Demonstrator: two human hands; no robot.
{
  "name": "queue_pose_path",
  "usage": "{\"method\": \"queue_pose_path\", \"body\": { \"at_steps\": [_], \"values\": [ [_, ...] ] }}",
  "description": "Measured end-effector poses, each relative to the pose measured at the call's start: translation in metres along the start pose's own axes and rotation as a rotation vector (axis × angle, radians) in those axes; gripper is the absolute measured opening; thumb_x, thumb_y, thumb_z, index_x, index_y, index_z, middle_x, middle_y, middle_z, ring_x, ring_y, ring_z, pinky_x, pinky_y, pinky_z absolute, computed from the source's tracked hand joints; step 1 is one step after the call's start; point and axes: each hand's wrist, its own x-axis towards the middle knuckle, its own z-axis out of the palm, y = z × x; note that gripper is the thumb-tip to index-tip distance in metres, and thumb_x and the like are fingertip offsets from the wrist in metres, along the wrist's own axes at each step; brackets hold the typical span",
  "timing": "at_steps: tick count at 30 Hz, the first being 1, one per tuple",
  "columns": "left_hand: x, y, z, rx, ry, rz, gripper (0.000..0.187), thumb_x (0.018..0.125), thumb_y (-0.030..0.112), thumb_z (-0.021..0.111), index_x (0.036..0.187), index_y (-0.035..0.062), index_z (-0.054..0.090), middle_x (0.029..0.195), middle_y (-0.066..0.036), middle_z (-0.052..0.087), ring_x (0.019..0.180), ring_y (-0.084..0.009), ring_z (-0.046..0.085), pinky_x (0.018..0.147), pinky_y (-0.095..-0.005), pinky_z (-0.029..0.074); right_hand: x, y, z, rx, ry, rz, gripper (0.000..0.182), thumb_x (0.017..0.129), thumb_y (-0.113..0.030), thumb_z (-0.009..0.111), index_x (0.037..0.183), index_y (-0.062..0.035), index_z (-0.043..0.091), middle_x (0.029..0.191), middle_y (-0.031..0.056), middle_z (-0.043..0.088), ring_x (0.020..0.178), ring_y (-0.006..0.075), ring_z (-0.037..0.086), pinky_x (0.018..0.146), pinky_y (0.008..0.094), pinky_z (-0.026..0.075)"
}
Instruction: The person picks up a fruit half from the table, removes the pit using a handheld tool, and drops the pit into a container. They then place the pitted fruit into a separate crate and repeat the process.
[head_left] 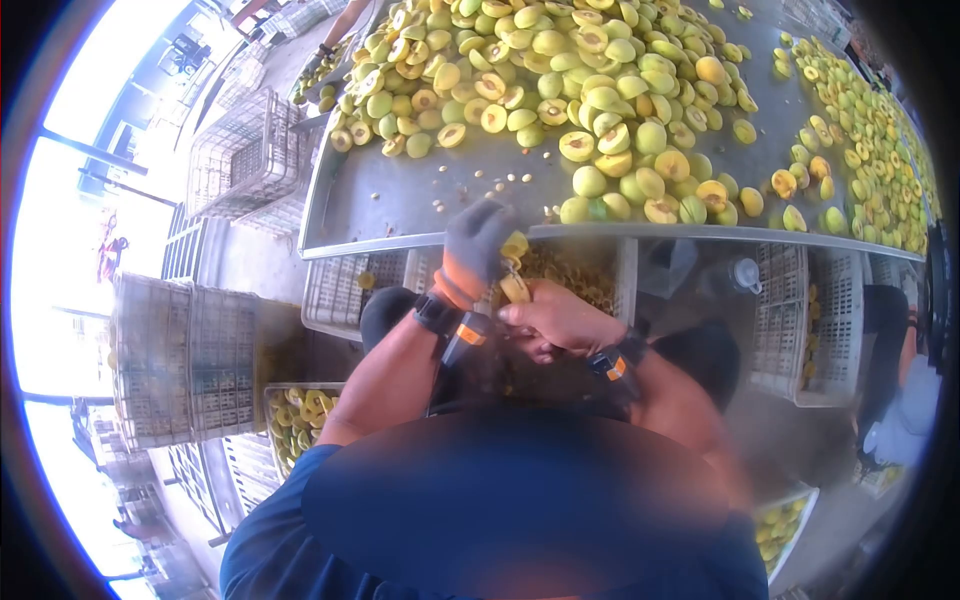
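My left hand [478,238], in a grey glove with an orange cuff, is closed around a piece of yellow-green stone fruit [515,245] just in front of the table's near edge. Close beside it, my bare right hand [565,315] is wrapped round a small hand tool with a yellowish handle [515,288]. The tool's working end meets the fruit, but its exact shape is too small to make out. Below both hands stands a crate [625,280] with many yellowish-brown pieces inside. Loose pale pits [500,187] are scattered on the metal table beyond the left hand.
A big heap of halved fruit [560,70] covers the far part of the metal table [385,195]. Stacked plastic crates [160,360] stand at the left. Another crate [810,320] is under the table at the right, near a co-worker's leg [880,350].
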Motion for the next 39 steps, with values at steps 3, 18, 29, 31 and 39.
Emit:
{"method": "queue_pose_path", "body": {
  "at_steps": [3,18,29,31,39],
  "values": [
    [-0.011,-0.009,-0.019,0.265,0.155,-0.111,0.024,0.088,0.001,0.070,0.112,0.0035,0.074,0.107,-0.015,0.073,0.095,-0.0318,0.073,0.082,-0.0371,0.060,-0.001,0.009,-0.005,-0.024,0.096,0.013,0.015,0.106,-0.021,0.060,0.099,-0.0099,0.053,0.070,-0.0031,0.046,0.050,0.0079,0.046,0.045,0.0294,0.040],
    [0.035,-0.128,-0.094,0.302,0.294,-0.701,0.032,0.094,0.029,0.078,0.116,0.0057,0.080,0.108,-0.017,0.080,0.100,-0.0344,0.077,0.092,-0.0406,0.058,0.038,0.028,-0.015,0.033,0.401,0.114,0.024,0.104,-0.020,0.063,0.085,-0.0097,0.051,0.062,0.0012,0.048,0.049,0.0128,0.047,0.046,0.0337,0.041],
    [0.108,-0.249,-0.004,0.006,-0.096,-0.719,0.043,0.089,0.033,0.075,0.120,0.0033,0.075,0.113,-0.019,0.079,0.104,-0.0366,0.074,0.091,-0.0411,0.058,0.053,0.005,-0.031,-0.430,0.532,-0.241,0.021,0.101,-0.018,0.064,0.104,0.0027,0.060,0.075,0.0164,0.066,0.062,0.0332,0.065,0.062,0.0446,0.054],
    [0.091,-0.222,-0.004,-0.147,-0.070,-0.672,0.039,0.092,0.017,0.072,0.128,0.0011,0.073,0.110,-0.014,0.079,0.085,-0.0231,0.073,0.076,-0.0332,0.058,0.055,0.003,-0.037,-0.634,0.622,-0.385,0.024,0.099,-0.017,0.065,0.108,0.0043,0.060,0.079,0.0196,0.068,0.069,0.0368,0.068,0.069,0.0469,0.056],
    [0.050,-0.007,-0.008,-0.584,-0.078,-0.764,0.041,0.092,0.007,0.072,0.132,0.0005,0.072,0.103,-0.008,0.078,0.077,-0.0092,0.069,0.068,-0.0270,0.057,0.046,-0.017,-0.036,-0.782,0.818,-0.516,0.030,0.097,-0.015,0.063,0.116,0.0079,0.058,0.099,0.0349,0.070,0.101,0.0555,0.067,0.084,0.0554,0.054]
  ]
}}
